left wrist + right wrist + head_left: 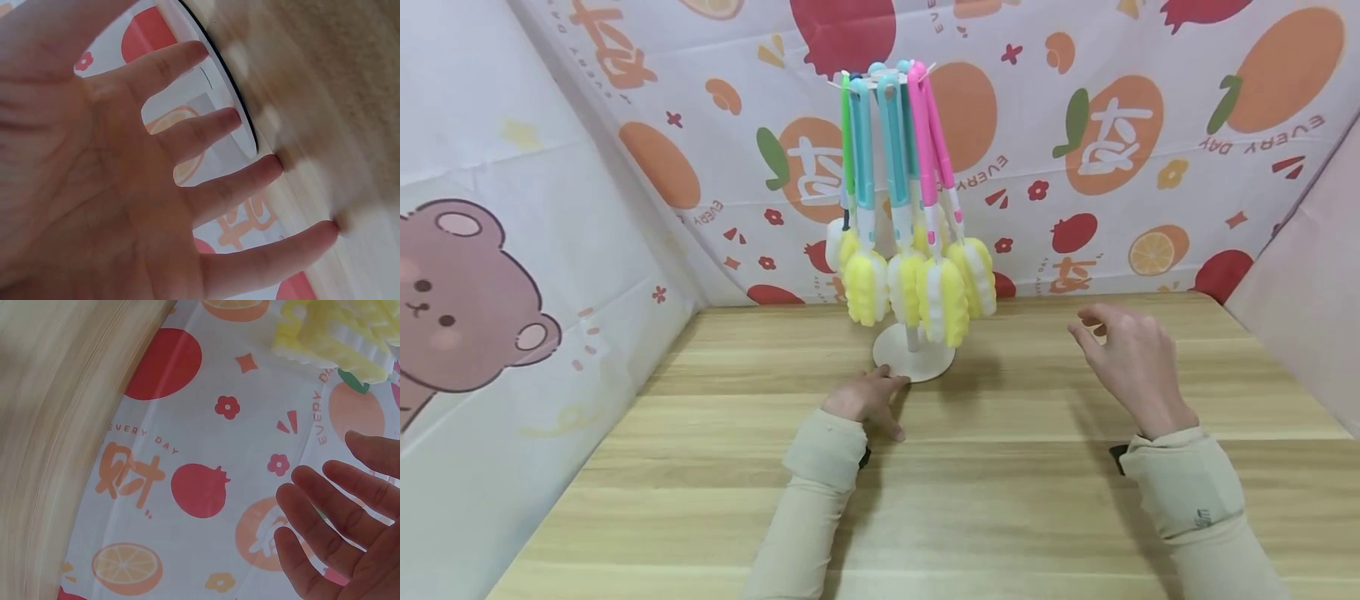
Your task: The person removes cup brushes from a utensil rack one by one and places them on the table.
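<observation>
A white rack with a round base holds several hanging sponge bottle brushes. Their handles are teal, pink and green; the sponge heads are yellow and white. My left hand lies low on the table at the near left of the base, fingers spread. In the left wrist view, two fingertips touch the base's edge, while two others rest at the wood. My right hand hovers to the right of the rack, holding nothing. Its fingers are loosely bent, apart from the brushes.
The wooden table runs back to a fruit-print cloth wall close behind the rack. Another cloth panel with a bear stands along the left. A pale panel closes off the right side.
</observation>
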Tool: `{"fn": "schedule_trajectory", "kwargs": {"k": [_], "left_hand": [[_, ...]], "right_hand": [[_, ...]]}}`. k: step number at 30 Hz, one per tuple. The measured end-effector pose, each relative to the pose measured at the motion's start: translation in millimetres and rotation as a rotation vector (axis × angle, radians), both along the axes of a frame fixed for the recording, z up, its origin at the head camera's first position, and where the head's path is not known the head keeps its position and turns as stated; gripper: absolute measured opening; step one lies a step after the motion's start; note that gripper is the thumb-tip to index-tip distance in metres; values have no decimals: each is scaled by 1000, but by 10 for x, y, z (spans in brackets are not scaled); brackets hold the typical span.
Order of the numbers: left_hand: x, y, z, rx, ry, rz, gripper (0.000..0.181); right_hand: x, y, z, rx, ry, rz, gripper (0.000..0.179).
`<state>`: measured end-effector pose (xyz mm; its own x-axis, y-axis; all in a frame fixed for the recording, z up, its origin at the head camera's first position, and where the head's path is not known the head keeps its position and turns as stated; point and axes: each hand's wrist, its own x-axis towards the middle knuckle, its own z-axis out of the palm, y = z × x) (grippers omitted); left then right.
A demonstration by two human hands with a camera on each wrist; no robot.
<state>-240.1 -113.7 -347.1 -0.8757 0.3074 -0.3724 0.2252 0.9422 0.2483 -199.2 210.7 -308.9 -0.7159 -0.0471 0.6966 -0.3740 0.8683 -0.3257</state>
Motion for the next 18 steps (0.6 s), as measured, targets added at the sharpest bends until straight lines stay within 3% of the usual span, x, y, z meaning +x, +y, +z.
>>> {"fn": "schedule_trajectory", "kwargs": {"k": [18], "left_hand": [[20,2,-27,6,7,-2,90]], "right_hand": [[46,-48,35,-13,-3,9,16]]}}
